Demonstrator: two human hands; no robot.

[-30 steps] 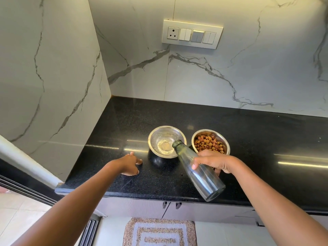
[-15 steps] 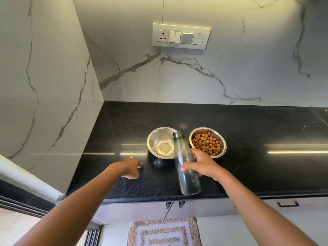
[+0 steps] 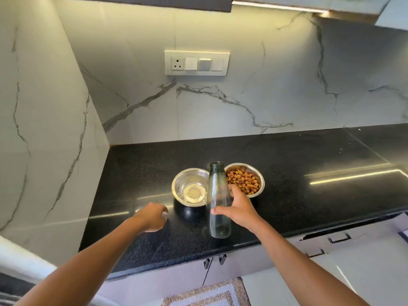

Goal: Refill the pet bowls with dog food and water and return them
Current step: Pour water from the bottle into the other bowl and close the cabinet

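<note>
Right hand [image 3: 239, 208]: wraps the bottle [image 3: 218, 226] about halfway up, thumb across the near side and fingers round the far side. The hold looks light.
Left hand [image 3: 152, 217]: rests on the counter [image 3: 309, 195] just left of the water bowl [image 3: 179, 184] with its fingers curled under. I cannot tell whether they hold something small.
Bottle: stands upright on the counter, cap off, near the front edge and between the two bowls. It looks almost empty.
Water bowl: the left one of the pair, with clear water shining in its bottom.
Food bowl [image 3: 262, 181]: on the right, just beside the water bowl, heaped with brown dog food [image 3: 242, 182].
Change: a second ago the bottle was tipped, its neck over the water bowl. Half a second ago it was swinging upright, and now its base is down on the counter. The left hand has not moved.
Meaning: the pour looks finished, so both bowls seem filled.
Left to do: probably let go of the bottle, then carry the two bowls back to their place.
Risk: the water bowl could slop if it is lifted quickly.
</note>
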